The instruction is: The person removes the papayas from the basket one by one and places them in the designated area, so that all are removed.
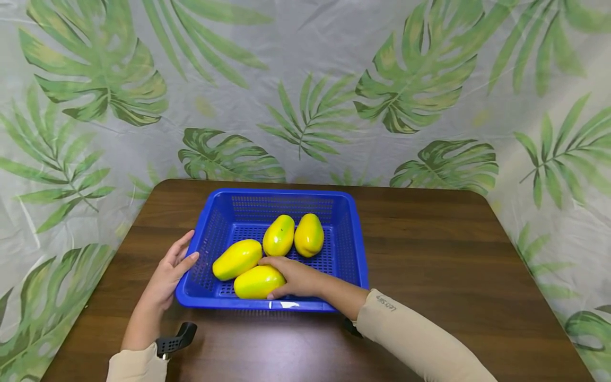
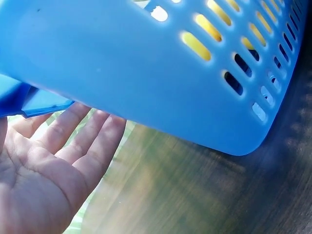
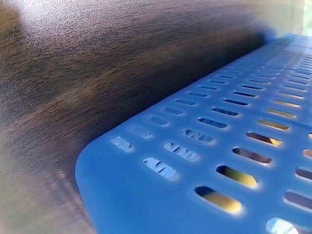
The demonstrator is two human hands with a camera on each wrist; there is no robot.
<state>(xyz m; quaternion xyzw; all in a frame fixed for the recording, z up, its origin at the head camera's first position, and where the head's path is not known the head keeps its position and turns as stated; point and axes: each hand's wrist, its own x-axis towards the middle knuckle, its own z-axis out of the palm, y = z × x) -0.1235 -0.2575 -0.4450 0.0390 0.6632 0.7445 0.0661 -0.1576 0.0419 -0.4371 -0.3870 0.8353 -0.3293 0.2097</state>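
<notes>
Head view: the right hand [image 1: 296, 278] reaches over the front rim into a blue slotted plastic basket [image 1: 215, 302] and grips the nearest papaya [image 1: 255, 283], thumb on the near side and fingers over the far side, opened about as wide as the fruit. That papaya lies on the basket floor by the front wall. Three other papayas lie behind it: one to the left [image 1: 237, 260], and two near the middle [image 1: 279, 236] [image 1: 309, 235]. The left hand [image 1: 167, 276] holds the basket's left rim loosely, thumb over the edge. The step in hand looks like handling fruit while bracing the basket; moving this papaya would call for a firm, even grip on its smooth skin. The basket stands on a dark wood-grain table [image 1: 429, 265], before a pale leaf-print backdrop [image 1: 305, 32].

Left wrist view: the left fingers, only slightly bent, reach beneath the rim, the palm uncovered. Yellow shows through the slots.

Right wrist view: the basket's slotted wall and the tabletop fill the picture; the right hand's grip cannot be told here.
</notes>
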